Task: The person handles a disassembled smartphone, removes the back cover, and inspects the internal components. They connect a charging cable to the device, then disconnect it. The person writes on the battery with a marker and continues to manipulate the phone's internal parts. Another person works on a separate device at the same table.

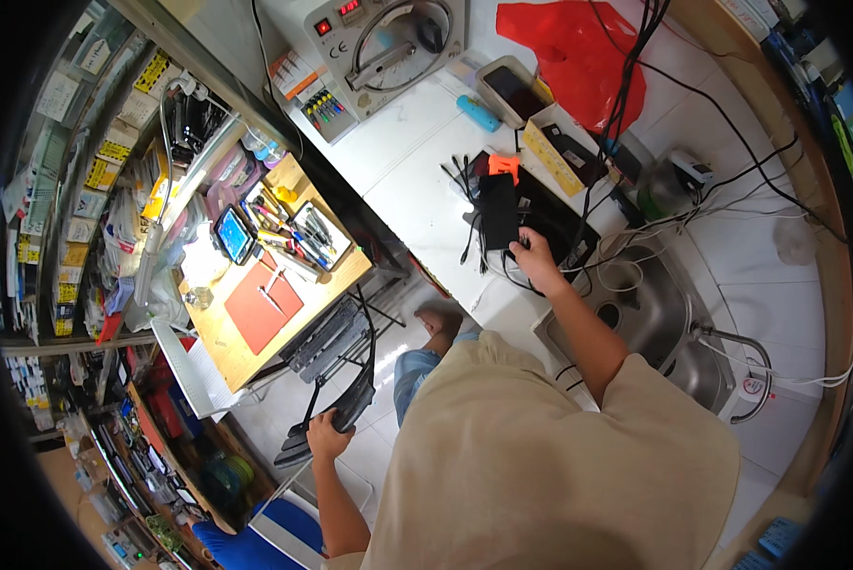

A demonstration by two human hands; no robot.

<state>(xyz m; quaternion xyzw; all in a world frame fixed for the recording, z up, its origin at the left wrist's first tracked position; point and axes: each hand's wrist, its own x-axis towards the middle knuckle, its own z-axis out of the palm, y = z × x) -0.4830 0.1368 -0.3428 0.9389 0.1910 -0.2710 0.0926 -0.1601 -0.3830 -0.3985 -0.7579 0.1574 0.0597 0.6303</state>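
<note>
I have the right hand (536,256) pinching a flat black box (498,207) by its near edge over the counter (402,195); whether it's lifted, I can't tell. The left hand (329,437) grips the chair (356,399). I judge this a handling step, calling next for a firm pinch.

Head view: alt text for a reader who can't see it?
A bare right hand holds a black slab at a white counter, near a sink. The left hand grips a black chair near a wooden table with tools.
</note>
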